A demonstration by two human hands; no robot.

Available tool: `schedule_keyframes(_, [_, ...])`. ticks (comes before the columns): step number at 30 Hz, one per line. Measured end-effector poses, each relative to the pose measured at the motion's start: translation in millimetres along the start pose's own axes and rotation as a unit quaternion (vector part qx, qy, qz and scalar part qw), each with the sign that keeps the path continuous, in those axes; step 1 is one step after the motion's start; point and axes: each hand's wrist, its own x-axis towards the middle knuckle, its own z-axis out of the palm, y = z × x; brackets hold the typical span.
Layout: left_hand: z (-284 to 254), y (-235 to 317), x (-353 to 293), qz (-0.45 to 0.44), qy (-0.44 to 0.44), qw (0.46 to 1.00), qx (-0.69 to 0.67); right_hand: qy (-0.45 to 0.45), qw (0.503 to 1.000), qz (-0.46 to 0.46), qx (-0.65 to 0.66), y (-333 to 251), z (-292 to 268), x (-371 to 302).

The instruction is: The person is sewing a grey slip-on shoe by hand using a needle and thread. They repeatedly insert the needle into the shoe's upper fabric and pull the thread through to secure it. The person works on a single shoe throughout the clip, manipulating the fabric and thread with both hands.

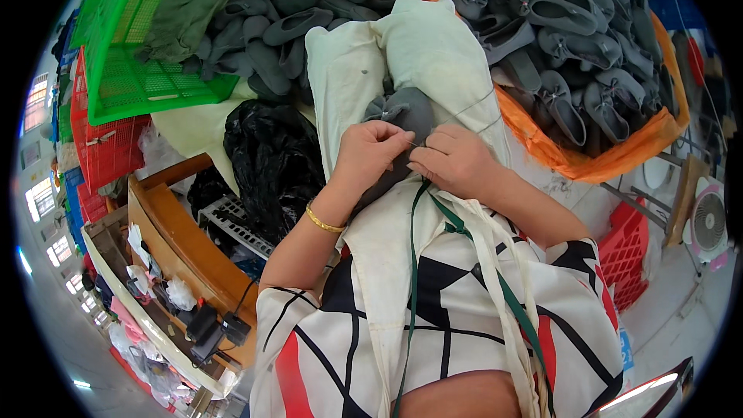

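A dark grey cloth shoe [410, 111] with a small bow lies on my lap, over a whitish apron [433, 42]. My left hand [370, 156] is closed in a pinch at the shoe's right side, thumb and forefinger together. Between its fingertips and the other hand shows a thin, thread-like or needle-like thing, too small to tell. My right hand [457, 161] is closed too, its fingers curled against the shoe's edge close beside the left fingertips. Part of the shoe is hidden under both hands.
Many similar grey shoes [298, 27] are heaped by a green plastic crate [116, 81] ahead left. More fill an orange sack [576, 166] ahead right. Black plastic bags [271, 159] and a wooden drawer unit [186, 224] stand at left; a fan [707, 217] at right.
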Motion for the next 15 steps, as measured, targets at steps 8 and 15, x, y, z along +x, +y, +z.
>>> schedule_keyframes(8, [-32, -10, 0, -0.095, -0.144, 0.930, -0.325, 0.041, 0.995, 0.090, 0.008, 22, 5, 26])
schedule_keyframes(15, [-11, -4, -11, 0.218, 0.067, 0.959, 0.168, -0.018, 0.995, 0.052, -0.077, 35, 14, 44])
